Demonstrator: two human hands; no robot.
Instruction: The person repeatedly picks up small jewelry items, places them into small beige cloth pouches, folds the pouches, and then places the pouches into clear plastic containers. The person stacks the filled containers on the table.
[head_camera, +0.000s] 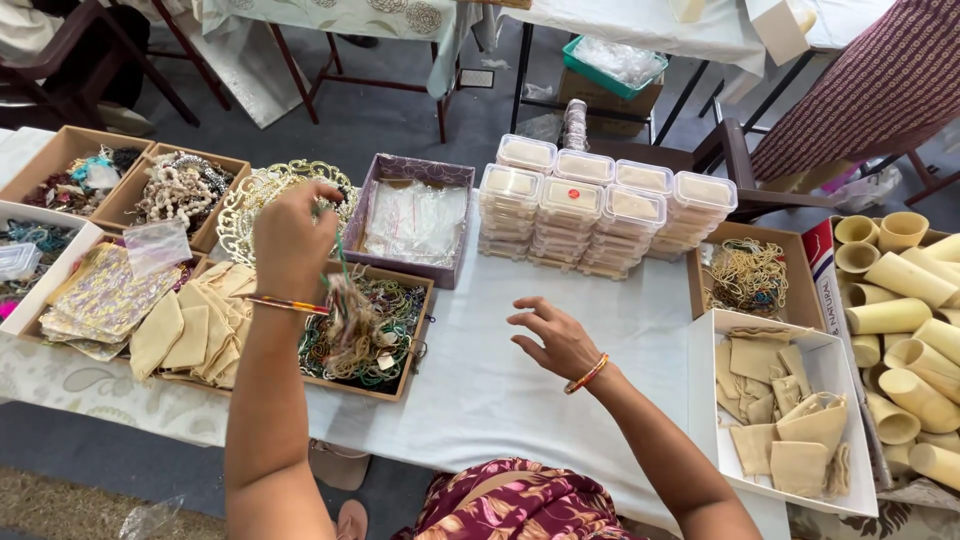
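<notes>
1. Step in hand, as judged: lifting a bunch of beaded strands (345, 300) out of the brown tray of tangled beads (400, 380) at the left-centre of the desk (500, 390).
2. Left hand (292, 238): raised above that tray, fingers pinched shut on the top of the bunch; strands hanging down with their lower ends touching or just above the heap in the tray.
3. Right hand (553, 335): released, fingers spread and curled, hovering over bare desk cloth, holding nothing, well apart from the bunch.
4. Next move, as judged: calls for drawing the bunch clear of the tangle without dragging neighbouring strands along; free right hand placed to steady or separate them.
5. Nearby: folded beige pouches (195, 325) just left of the tray; purple box of clear packets (415, 220) behind it; stacked clear lidded containers (600, 205) toward the centre; white box of beige pouches (790, 420) at the right.
6. Hidden or unclear: fingertips of the left hand masked by the back of the hand, so exact grip not visible; number of strands held not countable; whether lower ends are caught in the heap, cannot tell.
7. Cut off: cream tubes (905, 330) at the right edge; trays at the left edge; contents of the containers indistinct.
</notes>
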